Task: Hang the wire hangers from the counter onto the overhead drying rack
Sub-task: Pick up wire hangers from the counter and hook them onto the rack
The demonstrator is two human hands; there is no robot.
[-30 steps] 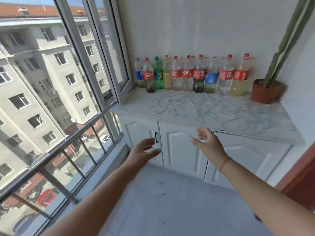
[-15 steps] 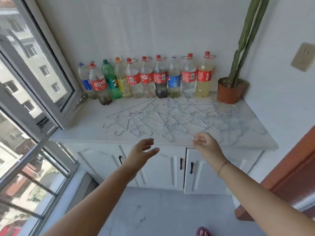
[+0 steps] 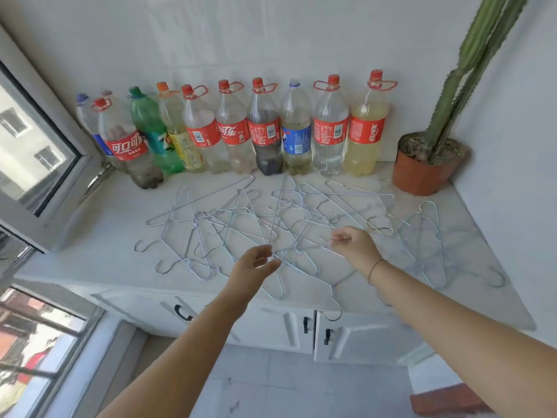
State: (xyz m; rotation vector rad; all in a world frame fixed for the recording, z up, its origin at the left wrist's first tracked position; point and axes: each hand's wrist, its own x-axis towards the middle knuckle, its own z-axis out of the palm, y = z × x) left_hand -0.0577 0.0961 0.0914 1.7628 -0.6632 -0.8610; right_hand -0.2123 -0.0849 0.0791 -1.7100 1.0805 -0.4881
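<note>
Both hands had moved forward from the cabinet front to above the wire hangers (image 3: 229, 224) strewn over the white counter (image 3: 90, 236). Behind stood a row of plastic bottles (image 3: 232, 137), one (image 3: 364, 152) filled with yellowish liquid, another (image 3: 268, 161) with dark dregs, beside a potted cactus (image 3: 419, 176). The left hand (image 3: 253, 267) hovered slack and empty. The right hand (image 3: 355, 245) was curled at the wires, and its grasp could not be made out.

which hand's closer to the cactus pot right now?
Right. The right hand is over the hanger pile, in front and to the left of the cactus pot; the left hand is farther left, at the pile's near edge.
</note>
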